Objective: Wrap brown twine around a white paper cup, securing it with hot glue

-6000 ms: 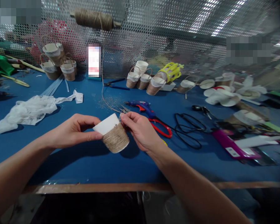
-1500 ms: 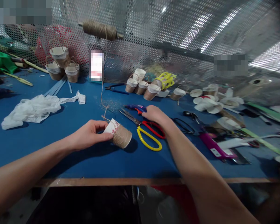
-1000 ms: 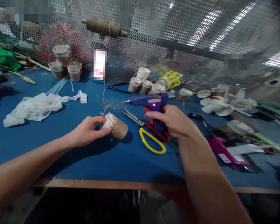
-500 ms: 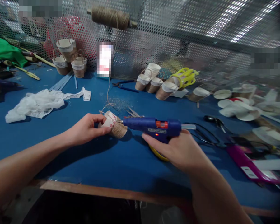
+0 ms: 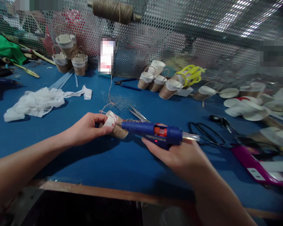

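Observation:
Tilted on its side, a small paper cup (image 5: pixel 119 131) partly wrapped in brown twine is pinched at its pale, red-patterned end by my left hand (image 5: pixel 91 129). My right hand (image 5: pixel 176 153) grips a blue glue gun (image 5: pixel 146 129) with a small red light lit. The gun's nozzle touches or almost touches the cup near the edge of the twine wrap. A clear glue stick (image 5: pixel 191 137) pokes out of the gun's back. From the cup, a strand of twine (image 5: pixel 110 91) runs up toward the spool (image 5: pixel 113 12). Scissors (image 5: pixel 139 113) lie just behind the gun.
White lace fabric (image 5: pixel 37 102) lies at the left, near clear glue sticks (image 5: pixel 62 79). Finished little baskets (image 5: pixel 66 44) stand at the back left, several more (image 5: pixel 171 88) at the back right. Blue-handled pliers (image 5: pixel 128 86) lie behind. A purple power strip (image 5: pixel 257 166) and black cables (image 5: pixel 207 135) are at the right.
The glue gun has rolled slightly in my right hand and its nozzle has shifted a little left along the cup. My left hand keeps its hold. The whole view has shifted slightly.

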`<state>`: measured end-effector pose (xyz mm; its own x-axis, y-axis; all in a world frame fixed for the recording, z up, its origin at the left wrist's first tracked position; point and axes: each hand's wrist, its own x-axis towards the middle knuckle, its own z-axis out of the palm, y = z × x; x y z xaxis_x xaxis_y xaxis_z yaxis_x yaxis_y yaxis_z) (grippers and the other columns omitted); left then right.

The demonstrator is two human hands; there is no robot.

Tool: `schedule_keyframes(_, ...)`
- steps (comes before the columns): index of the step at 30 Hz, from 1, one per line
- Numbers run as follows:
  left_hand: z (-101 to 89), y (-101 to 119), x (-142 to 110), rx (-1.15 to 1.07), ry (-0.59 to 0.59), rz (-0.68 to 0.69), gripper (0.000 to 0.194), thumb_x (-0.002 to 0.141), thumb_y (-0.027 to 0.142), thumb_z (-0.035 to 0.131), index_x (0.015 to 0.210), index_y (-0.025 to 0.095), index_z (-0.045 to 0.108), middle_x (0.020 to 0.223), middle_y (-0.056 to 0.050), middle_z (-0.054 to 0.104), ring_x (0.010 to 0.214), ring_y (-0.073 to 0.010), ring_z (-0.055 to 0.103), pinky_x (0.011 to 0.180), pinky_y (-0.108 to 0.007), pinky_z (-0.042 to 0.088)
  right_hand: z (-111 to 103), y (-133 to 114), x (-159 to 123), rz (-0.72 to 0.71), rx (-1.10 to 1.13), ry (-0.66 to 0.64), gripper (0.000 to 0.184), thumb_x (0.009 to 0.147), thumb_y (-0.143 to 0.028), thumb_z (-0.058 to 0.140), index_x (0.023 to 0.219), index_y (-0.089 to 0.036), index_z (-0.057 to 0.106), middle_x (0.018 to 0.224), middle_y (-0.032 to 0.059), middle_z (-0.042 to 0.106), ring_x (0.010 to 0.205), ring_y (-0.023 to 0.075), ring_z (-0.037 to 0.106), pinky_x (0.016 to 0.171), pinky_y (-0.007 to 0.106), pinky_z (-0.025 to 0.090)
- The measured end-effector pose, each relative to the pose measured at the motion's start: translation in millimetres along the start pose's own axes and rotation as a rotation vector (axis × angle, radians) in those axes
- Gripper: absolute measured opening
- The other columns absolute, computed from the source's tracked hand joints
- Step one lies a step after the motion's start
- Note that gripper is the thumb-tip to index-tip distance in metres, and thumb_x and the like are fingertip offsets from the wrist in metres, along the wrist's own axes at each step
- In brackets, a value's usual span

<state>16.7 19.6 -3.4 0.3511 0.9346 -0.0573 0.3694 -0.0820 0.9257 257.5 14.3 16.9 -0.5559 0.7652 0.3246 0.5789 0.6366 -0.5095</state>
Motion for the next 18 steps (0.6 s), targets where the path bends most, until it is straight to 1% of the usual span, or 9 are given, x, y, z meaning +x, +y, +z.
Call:
schedule_keyframes(3,-0.4,0,0,-0.012,0.005,0.010,0.021,0.074,0.031,0.056,0.083,0.014,0.063,0.080,-0.004,0.065,0.077,-0.0182,0.057,0.067,-0.027,0.043,-5,5,-4,-0.113,-0.245,-0.043,0.019,0.075,-0.027,0.050,0.082,-0.027,0.068,0.066,0.0053,0.061,0.063,0.0215,0.055,0.060,0.038,0.042)
schedule_keyframes(5,-0.4,1,0,-0.011,0.002,0.007,0.021,0.075,0.031,0.055,0.083,0.013,0.063,0.081,-0.004,0.065,0.079,-0.0185,0.057,0.068,-0.028,0.043,-6,8,-6,-0.128,-0.292,-0.038,0.022,0.076,-0.026,0.048,0.085,-0.026,0.068,0.067,0.0063,0.061,0.065,0.0231,0.056,0.061,0.039,0.042)
schedule_keyframes(7,-0.1,1,0,-0.007,0.000,0.009,0.020,0.076,0.029,0.053,0.082,0.013,0.062,0.083,-0.004,0.064,0.081,-0.0183,0.056,0.070,-0.027,0.043,-6,6,-5,-0.120,-0.311,-0.035,0.024,0.076,-0.024,0.045,0.085,-0.026,0.068,0.060,0.0059,0.059,0.065,0.0239,0.056,0.061,0.039,0.042)
schedule_keyframes(10,0.2,0,1,-0.010,0.000,0.037,0.020,0.076,0.028,0.053,0.085,0.012,0.060,0.087,-0.005,0.062,0.081,-0.0172,0.056,0.071,-0.027,0.042,-5,-2,1,-0.085,-0.276,-0.044,0.023,0.077,-0.025,0.043,0.079,-0.025,0.066,0.055,0.0043,0.056,0.061,0.0217,0.056,0.056,0.035,0.043)
schedule_keyframes(12,0.3,-1,1,-0.015,-0.003,0.067,0.021,0.076,0.027,0.053,0.090,0.012,0.058,0.089,-0.005,0.061,0.080,-0.0159,0.055,0.073,-0.028,0.042,-5,-10,5,-0.025,-0.198,-0.043,0.019,0.078,-0.027,0.044,0.074,-0.025,0.063,0.056,0.0028,0.056,0.055,0.0184,0.054,0.052,0.032,0.043)
schedule_keyframes(15,0.6,-1,1,-0.018,-0.008,0.092,0.020,0.078,0.025,0.051,0.093,0.012,0.056,0.091,-0.005,0.059,0.079,-0.0146,0.054,0.073,-0.027,0.042,-3,-17,9,0.092,-0.086,-0.007,0.013,0.076,-0.027,0.049,0.070,-0.024,0.059,0.055,0.0014,0.054,0.050,0.0163,0.052,0.050,0.031,0.043)
schedule_keyframes(18,0.9,0,1,-0.028,-0.002,0.100,0.019,0.079,0.026,0.051,0.092,0.012,0.056,0.090,-0.005,0.058,0.079,-0.0141,0.054,0.073,-0.027,0.043,-1,-20,9,0.128,-0.042,0.040,0.008,0.073,-0.024,0.052,0.068,-0.024,0.058,0.057,0.0016,0.054,0.050,0.0163,0.052,0.048,0.031,0.042)
